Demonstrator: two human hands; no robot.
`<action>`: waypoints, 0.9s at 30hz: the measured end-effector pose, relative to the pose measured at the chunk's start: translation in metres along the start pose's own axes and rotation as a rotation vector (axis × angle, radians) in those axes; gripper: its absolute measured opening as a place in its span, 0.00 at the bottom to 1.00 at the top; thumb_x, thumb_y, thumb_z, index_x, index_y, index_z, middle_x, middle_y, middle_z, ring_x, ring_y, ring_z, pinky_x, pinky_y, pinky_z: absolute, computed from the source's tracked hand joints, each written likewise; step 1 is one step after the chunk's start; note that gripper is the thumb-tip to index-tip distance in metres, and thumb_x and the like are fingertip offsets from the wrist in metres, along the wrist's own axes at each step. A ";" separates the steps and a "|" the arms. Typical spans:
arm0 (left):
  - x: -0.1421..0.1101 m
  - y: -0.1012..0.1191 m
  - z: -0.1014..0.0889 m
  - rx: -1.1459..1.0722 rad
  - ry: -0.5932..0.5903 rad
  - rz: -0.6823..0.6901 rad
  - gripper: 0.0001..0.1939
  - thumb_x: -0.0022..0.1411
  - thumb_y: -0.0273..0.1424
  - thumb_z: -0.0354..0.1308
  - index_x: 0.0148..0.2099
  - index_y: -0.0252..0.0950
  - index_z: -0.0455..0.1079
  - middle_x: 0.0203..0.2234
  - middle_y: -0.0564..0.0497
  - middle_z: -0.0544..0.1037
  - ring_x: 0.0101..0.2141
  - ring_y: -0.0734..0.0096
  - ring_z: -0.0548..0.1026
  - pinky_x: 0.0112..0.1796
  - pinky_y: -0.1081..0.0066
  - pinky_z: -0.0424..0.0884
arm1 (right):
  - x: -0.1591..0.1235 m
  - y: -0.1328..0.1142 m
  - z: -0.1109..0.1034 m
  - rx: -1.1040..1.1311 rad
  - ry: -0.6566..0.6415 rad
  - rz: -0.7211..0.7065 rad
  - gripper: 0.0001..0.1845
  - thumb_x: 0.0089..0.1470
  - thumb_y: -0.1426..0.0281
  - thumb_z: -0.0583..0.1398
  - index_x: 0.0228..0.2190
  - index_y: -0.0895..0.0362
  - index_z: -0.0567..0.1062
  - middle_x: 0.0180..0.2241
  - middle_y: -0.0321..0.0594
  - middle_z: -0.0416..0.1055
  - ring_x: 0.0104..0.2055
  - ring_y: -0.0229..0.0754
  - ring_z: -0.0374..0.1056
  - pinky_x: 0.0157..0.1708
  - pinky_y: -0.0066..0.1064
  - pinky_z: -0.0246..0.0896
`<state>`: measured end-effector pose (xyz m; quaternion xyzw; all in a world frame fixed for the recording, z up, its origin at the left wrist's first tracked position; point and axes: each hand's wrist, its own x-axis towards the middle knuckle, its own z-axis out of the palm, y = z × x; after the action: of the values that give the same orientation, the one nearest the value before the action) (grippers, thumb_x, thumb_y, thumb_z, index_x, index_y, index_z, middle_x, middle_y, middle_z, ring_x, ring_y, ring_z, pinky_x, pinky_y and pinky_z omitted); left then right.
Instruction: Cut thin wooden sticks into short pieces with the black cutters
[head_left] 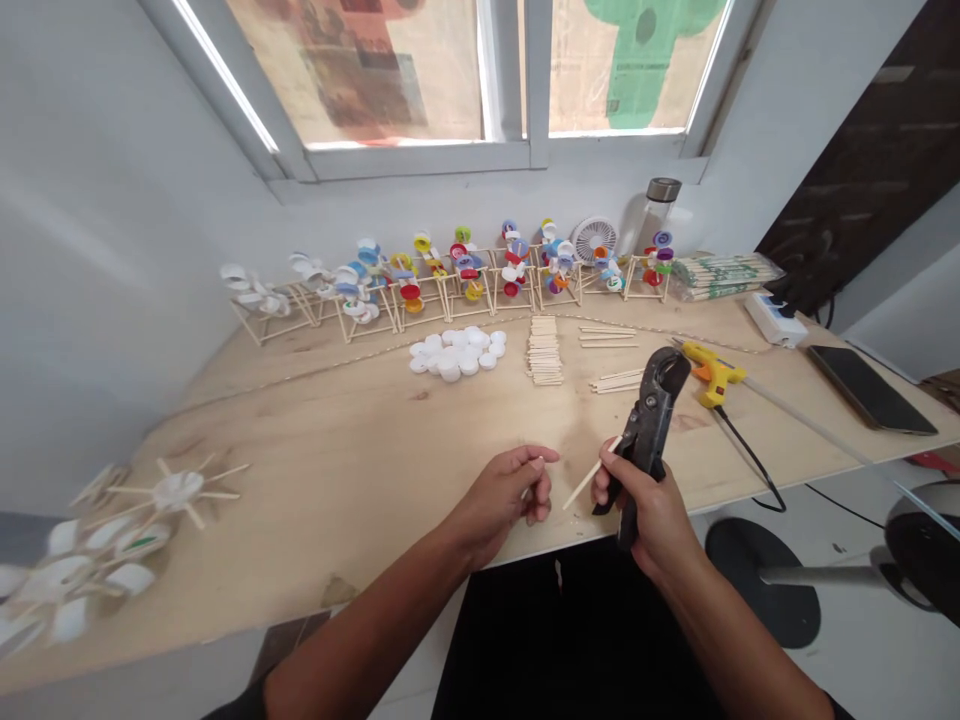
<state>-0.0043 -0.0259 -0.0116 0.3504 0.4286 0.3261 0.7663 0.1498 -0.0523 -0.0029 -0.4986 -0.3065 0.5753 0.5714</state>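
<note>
In the head view, my right hand (651, 505) is wrapped round the handles of a black pipe cutter (651, 415), its curved head pointing up. A thin wooden stick (589, 488) slants down to the left from the thumb and fingers of the same hand. To its left, just over the table's front edge, my left hand (514, 490) has its index finger stretched out and the others loosely curled; nothing shows in it. Beyond the hands lie a stack of short sticks (544, 350), two small groups of sticks (607, 337) and a pile of white bottle caps (457, 352).
Stick frames with colourful bottle-cap wheels (469, 270) line the back. White-cap wheels (64, 580) and a spoked piece (178, 491) lie left. On the right are a yellow glue gun (712, 376) with its cord, a phone (870, 390), bagged sticks (727, 275) and a power strip (775, 320).
</note>
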 end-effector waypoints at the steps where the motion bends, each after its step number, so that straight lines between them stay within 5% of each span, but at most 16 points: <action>1: 0.000 0.000 -0.001 0.027 0.000 0.014 0.12 0.54 0.35 0.55 0.39 0.33 0.62 0.18 0.57 0.67 0.18 0.78 0.66 0.20 0.76 0.55 | 0.000 0.000 0.000 0.001 -0.006 0.004 0.10 0.45 0.66 0.62 0.28 0.59 0.68 0.16 0.30 0.64 0.18 0.33 0.58 0.19 0.24 0.52; 7: 0.001 0.000 -0.004 0.165 -0.040 -0.024 0.15 0.54 0.41 0.56 0.31 0.31 0.63 0.22 0.49 0.74 0.19 0.75 0.72 0.19 0.78 0.56 | -0.001 0.001 0.003 -0.028 -0.008 0.005 0.09 0.44 0.66 0.62 0.26 0.59 0.69 0.16 0.30 0.65 0.17 0.32 0.58 0.18 0.23 0.53; 18: -0.002 0.000 0.002 0.274 -0.172 -0.104 0.20 0.57 0.46 0.51 0.35 0.31 0.68 0.19 0.50 0.74 0.13 0.80 0.68 0.15 0.80 0.53 | 0.004 0.011 0.005 -0.070 0.040 0.033 0.10 0.42 0.65 0.63 0.25 0.59 0.69 0.16 0.31 0.65 0.17 0.32 0.59 0.18 0.24 0.55; 27: -0.001 -0.004 0.008 0.282 -0.170 -0.117 0.19 0.57 0.45 0.51 0.33 0.31 0.67 0.17 0.51 0.73 0.13 0.80 0.68 0.14 0.81 0.52 | 0.004 0.016 0.002 -0.091 0.041 0.003 0.10 0.44 0.66 0.62 0.20 0.59 0.70 0.16 0.33 0.66 0.18 0.33 0.60 0.20 0.25 0.56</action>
<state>0.0035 -0.0304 -0.0111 0.4553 0.4234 0.1865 0.7607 0.1431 -0.0509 -0.0176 -0.5361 -0.3198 0.5512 0.5536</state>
